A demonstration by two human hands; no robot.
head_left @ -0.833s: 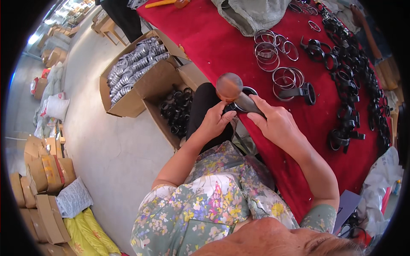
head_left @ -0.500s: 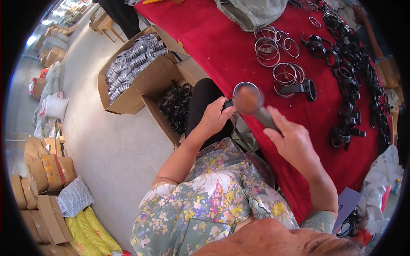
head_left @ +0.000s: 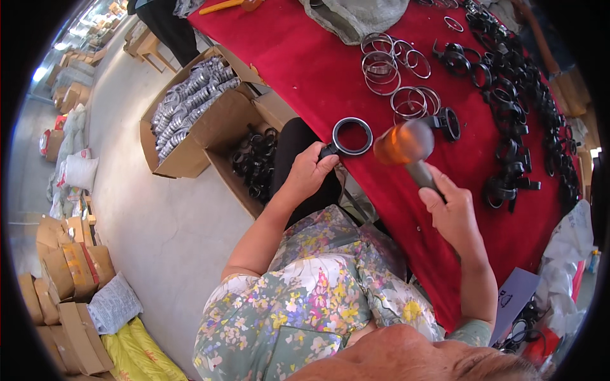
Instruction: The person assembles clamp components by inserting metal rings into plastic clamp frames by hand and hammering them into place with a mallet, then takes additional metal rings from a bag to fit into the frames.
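Note:
My left hand grips the short black stem of a round black ring part, whose rim carries a shiny metal edge. The part is held at the near-left edge of the red-covered table, and red cloth shows through its opening. Closed round a dark handle, my right hand holds a mallet with an amber-and-grey head. The head is blurred and sits to the right of the ring part, apart from it. Loose silver metal rings lie on the table beyond, and another black ring part lies beside them.
Many black ring parts line the right of the red table. A grey sack and an orange-handled tool lie at the far edge. Left of my leg stand cartons of silver rings and black parts.
The mallet has moved right and away from the ring part, which it overlapped earlier. My left hand still holds the part, slightly farther left in view.

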